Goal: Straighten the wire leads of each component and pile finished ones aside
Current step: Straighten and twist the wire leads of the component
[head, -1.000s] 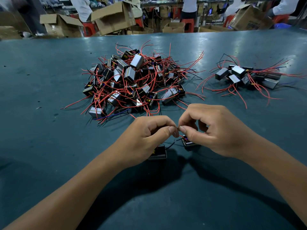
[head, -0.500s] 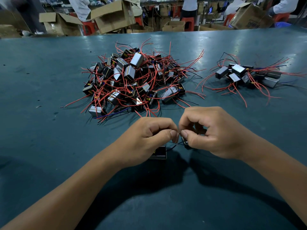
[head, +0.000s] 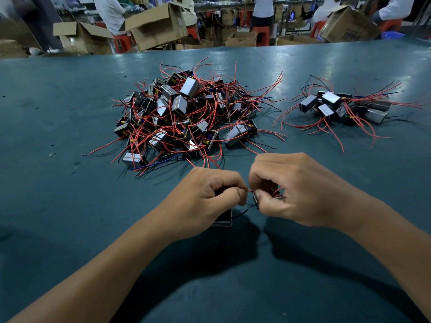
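Both hands pinch the leads of one small component low over the teal worktop [head: 70,206]

The left hand [head: 205,201] has its grip closed, thumb and forefinger nipping a red lead [head: 249,190] at the fingertips, with a dark component [head: 224,219] tucked under its palm and touching the worktop. Just right of that grip the right hand [head: 293,190] is curled too, its thumb and forefinger nipping the wire ends, red loops showing inside its fist; it seems to hold a second small body there, though the fingers hide most of it. Beyond the grip and slightly left lies the big tangled pile [head: 186,117] of components with red leads. Beyond and well to the right sits the smaller pile [head: 345,108], its leads fanned out
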Tool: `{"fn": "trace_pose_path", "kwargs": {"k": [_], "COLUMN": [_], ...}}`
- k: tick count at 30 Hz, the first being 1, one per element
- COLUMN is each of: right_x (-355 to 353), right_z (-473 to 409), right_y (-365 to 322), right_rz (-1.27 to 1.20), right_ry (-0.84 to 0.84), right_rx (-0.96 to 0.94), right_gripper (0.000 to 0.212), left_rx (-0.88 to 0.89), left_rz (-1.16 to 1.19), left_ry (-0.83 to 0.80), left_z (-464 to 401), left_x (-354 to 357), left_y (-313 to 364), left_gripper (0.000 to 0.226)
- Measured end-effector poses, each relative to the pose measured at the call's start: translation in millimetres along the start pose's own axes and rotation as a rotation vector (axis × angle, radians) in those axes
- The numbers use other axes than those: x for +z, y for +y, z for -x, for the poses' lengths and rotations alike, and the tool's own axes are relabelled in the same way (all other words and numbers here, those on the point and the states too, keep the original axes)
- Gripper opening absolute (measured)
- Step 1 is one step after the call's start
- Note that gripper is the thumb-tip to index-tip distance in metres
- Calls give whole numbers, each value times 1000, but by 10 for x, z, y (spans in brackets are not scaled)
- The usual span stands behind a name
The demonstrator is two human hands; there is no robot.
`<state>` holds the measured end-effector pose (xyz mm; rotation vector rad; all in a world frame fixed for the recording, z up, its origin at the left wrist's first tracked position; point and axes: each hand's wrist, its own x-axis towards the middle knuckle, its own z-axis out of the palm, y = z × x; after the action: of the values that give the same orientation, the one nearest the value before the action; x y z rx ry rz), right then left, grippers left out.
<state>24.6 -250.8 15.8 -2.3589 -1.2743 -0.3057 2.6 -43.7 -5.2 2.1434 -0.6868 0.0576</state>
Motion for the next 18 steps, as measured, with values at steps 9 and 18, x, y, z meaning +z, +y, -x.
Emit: {"fn": "trace_pose_path", "kwargs": {"k": [9,18], "right_x": [-43,36], "right_z": [20,31], "right_y": [144,183], "right_rz": [-175,-383], "right_ry": [117,233], "right_rx": [174,317], "right_gripper": [7,8], "left_rx": [-29,-54], "left_rz": [120,169], "left_ry": [117,112], "left_z": [-10,-3], "left_x": [-122,-93], "left_y": [-28,-97], "left_gripper": [19,23]}}
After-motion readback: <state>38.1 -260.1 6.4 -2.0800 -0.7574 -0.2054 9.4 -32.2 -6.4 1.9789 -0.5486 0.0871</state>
